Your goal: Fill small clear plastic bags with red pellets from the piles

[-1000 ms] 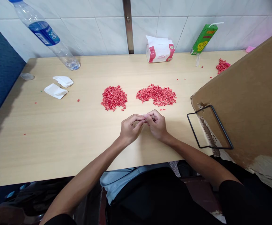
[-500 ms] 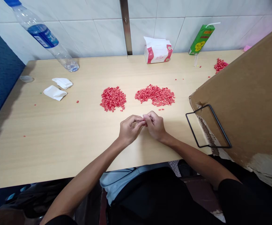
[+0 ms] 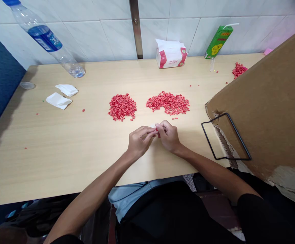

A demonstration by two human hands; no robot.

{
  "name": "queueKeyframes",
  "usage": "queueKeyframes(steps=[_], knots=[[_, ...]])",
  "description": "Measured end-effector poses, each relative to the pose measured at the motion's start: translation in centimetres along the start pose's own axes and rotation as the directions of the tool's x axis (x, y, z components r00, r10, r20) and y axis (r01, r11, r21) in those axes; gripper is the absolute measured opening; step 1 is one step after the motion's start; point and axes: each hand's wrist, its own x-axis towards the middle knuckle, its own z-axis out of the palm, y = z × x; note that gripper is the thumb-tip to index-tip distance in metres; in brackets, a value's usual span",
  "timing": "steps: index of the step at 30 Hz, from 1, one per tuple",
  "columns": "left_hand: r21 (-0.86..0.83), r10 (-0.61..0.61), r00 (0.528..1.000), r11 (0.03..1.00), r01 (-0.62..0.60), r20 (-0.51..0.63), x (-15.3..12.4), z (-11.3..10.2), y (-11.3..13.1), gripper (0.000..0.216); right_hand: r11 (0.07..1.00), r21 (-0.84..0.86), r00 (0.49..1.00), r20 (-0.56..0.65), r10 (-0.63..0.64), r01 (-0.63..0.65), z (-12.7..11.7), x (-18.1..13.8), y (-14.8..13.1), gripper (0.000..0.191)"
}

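Note:
My left hand and my right hand meet fingertip to fingertip just above the wooden table, both pinched shut on a small red piece. Beyond them lie two heaps of the same small red pieces: a compact left heap and a wider right heap. A few loose pieces sit between the right heap and my fingers.
A cardboard box with a black wire handle fills the right side. At the back stand a tissue pack, a green juice carton and a water bottle. Crumpled tissues lie left; a third red heap lies far right.
Both hands stay pinched together at the same spot; the fingers shifted only slightly around the red piece. The view moved up a little.

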Motion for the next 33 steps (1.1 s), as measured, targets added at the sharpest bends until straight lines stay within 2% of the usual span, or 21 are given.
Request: queueKeyframes(steps=[27,33], knots=[[-0.006,-0.035,0.999,0.999,0.035,0.003,0.0,-0.06,-0.17,0.008,1.0,-0.016,1.0,-0.009,0.015,-0.015,0.13,-0.04,-0.06,0.036],[-0.002,0.006,0.999,1.0,-0.006,0.045,0.22,-0.17,-0.2,0.023,0.996,0.084,0.999,-0.019,0.04,-0.038,0.08,0.04,0.23,0.035]])
